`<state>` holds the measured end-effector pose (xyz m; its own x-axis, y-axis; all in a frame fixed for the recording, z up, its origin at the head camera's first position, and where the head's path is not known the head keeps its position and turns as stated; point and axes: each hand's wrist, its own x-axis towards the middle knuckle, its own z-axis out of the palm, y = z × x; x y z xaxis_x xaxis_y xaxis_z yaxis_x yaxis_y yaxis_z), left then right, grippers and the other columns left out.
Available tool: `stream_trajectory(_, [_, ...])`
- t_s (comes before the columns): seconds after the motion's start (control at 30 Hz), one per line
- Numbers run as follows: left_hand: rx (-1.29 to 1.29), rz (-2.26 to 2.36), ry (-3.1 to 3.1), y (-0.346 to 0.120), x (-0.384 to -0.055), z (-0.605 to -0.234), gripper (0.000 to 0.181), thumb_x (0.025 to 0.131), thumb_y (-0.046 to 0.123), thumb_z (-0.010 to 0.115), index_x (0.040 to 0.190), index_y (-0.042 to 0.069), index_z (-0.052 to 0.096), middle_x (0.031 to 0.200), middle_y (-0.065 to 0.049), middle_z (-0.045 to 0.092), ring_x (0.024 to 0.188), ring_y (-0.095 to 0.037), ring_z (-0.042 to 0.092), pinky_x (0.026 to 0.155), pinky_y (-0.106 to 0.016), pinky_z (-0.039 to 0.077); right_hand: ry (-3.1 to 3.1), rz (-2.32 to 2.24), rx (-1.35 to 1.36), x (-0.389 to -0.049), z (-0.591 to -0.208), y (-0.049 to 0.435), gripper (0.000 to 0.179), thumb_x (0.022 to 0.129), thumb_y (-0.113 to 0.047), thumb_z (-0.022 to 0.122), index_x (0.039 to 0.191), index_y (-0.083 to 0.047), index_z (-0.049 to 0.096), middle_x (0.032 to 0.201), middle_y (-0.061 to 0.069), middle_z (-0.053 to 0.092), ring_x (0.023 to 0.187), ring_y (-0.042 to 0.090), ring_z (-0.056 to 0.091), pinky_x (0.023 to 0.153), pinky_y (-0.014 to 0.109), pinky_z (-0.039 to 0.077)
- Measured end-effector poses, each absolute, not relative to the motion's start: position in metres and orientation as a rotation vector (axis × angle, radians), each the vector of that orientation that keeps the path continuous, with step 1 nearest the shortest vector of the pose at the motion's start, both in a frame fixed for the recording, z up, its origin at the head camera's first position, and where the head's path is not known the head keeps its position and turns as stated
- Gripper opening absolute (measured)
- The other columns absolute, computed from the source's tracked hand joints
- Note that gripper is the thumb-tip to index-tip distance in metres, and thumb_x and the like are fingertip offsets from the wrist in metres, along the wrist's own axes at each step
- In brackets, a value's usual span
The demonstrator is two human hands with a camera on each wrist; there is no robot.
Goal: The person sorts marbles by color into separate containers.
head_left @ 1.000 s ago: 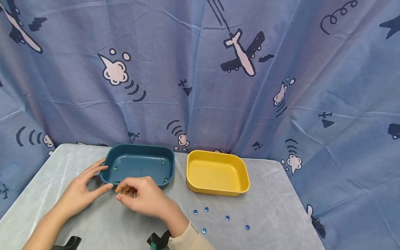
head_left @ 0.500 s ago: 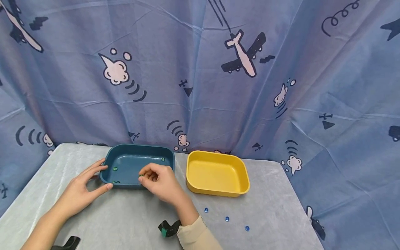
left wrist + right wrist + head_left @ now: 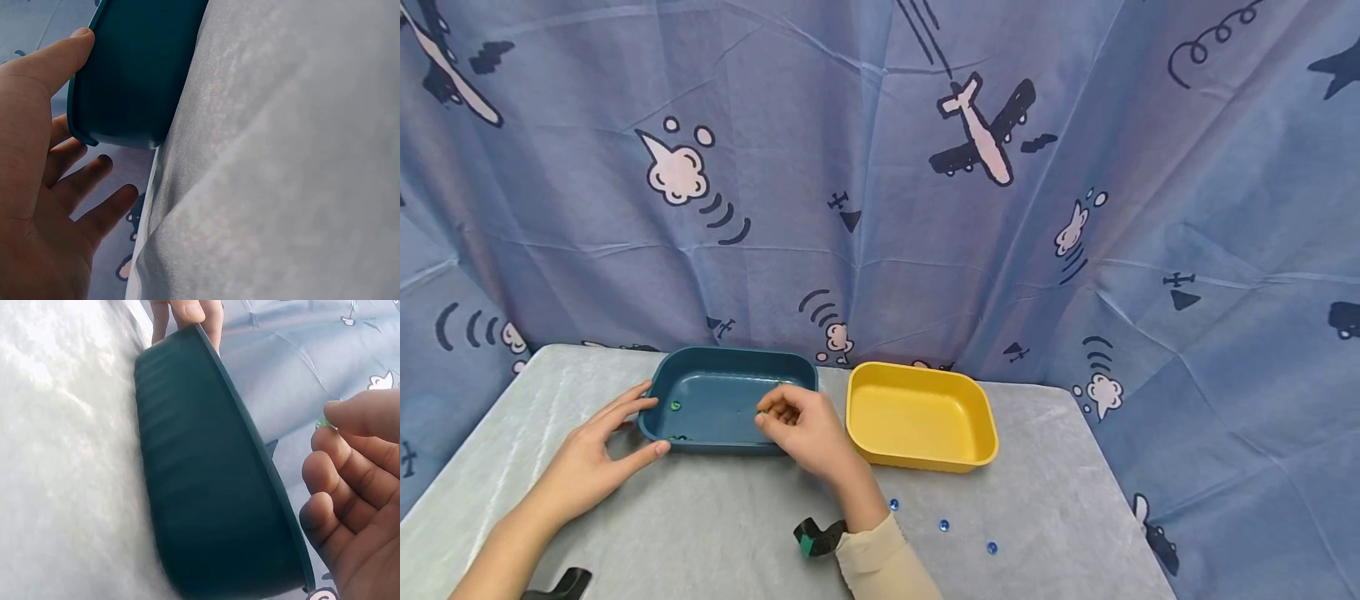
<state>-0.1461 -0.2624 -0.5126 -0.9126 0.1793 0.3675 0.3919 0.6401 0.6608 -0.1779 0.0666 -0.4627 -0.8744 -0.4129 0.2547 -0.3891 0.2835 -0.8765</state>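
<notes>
My right hand (image 3: 808, 425) pinches a small green gem (image 3: 323, 424) between thumb and index finger, above the front right part of the dark teal bin (image 3: 722, 383). The other fingers are curled into the palm. My left hand (image 3: 598, 454) touches the bin's left end, its thumb on the front rim and its fingers spread along the left side. Inside the bin lie a green gem (image 3: 676, 406) at the left and more green bits (image 3: 679, 438) by the front wall. Another green piece at the back right is mostly hidden by my right hand.
A yellow bin (image 3: 921, 417) stands right of the teal one. In front of it, several blue gems (image 3: 944, 525) lie on the grey cloth-covered table (image 3: 1045, 500). Behind hangs a blue patterned curtain (image 3: 775, 167).
My right hand has moved from the teal bin's front left edge rightward, over the bin, carrying the green gem. The right forearm now covers some blue gems. My left hand stays put.
</notes>
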Motion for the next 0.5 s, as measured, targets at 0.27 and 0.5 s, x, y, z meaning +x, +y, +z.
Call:
stream_trajectory(0.27, [-0.456, -1.135, -2.601, -0.2623, -0.1458, -0.5124, 0.066, 0.093, 0.034, 0.092, 0.148, 0.011, 0.066, 0.168, -0.009, 0.049, 0.126, 0.018, 0.045, 0.098, 0.002, 0.036, 2.517, -1.676, -0.747, -0.1796, -0.4645, 0.0703, 0.005, 0.103, -0.013, 0.078, 0.108, -0.010, 0.077, 0.086, -0.005, 0.069, 0.073, 0.011, 0.057, 0.064, 0.022, 0.050])
stream_trajectory(0.5, [-0.464, -1.139, -2.595, -0.2625, -0.1469, -0.5123, 0.065, 0.092, 0.033, 0.092, 0.148, 0.010, 0.066, 0.168, -0.008, 0.049, 0.128, 0.021, 0.042, 0.099, 0.002, 0.036, 2.522, -1.664, -0.740, -0.1788, -0.4645, 0.0724, 0.006, 0.103, -0.016, 0.078, 0.106, -0.011, 0.077, 0.085, -0.005, 0.069, 0.072, 0.011, 0.056, 0.063, 0.021, 0.049])
